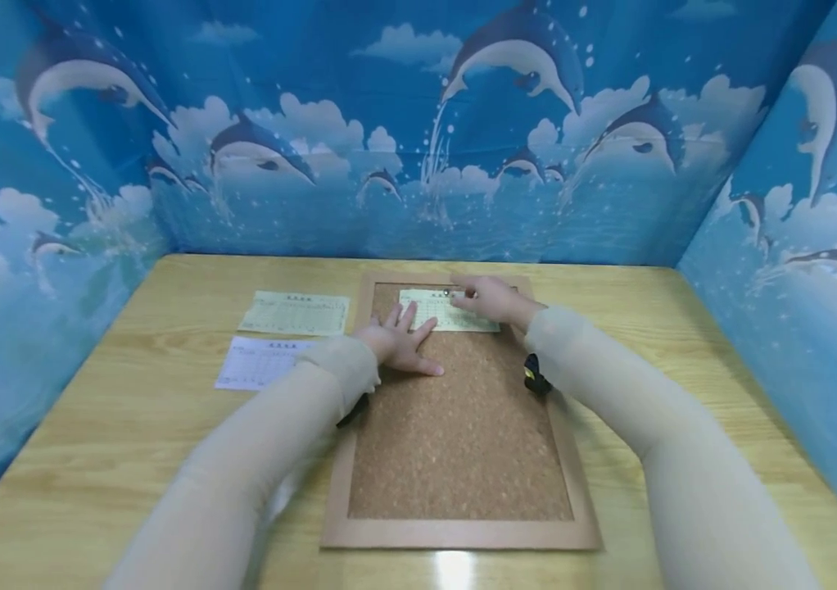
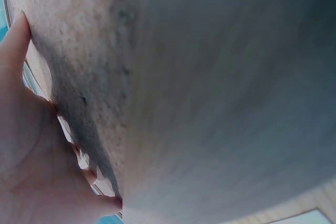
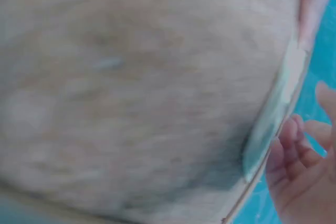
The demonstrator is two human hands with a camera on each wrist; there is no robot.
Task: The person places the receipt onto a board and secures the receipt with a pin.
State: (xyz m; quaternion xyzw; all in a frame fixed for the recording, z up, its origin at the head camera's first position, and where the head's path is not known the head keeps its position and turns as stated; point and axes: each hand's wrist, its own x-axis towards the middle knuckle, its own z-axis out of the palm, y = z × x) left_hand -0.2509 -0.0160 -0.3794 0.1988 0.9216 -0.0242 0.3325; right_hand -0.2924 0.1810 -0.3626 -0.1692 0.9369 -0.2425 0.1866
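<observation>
A pale green printed form [image 1: 455, 320] lies across the upper part of a framed cork board [image 1: 463, 434]. At its top edge sits a small, shiny pin-like piece [image 1: 445, 292]. My left hand [image 1: 401, 342] rests on the board with fingers spread, the fingertips reaching the form's left side. In the left wrist view its thumb and fingers [image 2: 21, 40] touch the cork. My right hand [image 1: 490, 298] is over the form's upper right, its fingertips just right of the pin-like piece. The right wrist view shows its thumb apart from loosely bent fingers [image 3: 296, 150], with nothing visible between them.
Left of the board, another pale green form [image 1: 296, 314] lies on the wooden table [image 1: 131, 393]. Below it is a white-lilac form [image 1: 256, 363], partly covered by the left sleeve. A dolphin-printed curtain [image 1: 418, 205] encloses the back and sides.
</observation>
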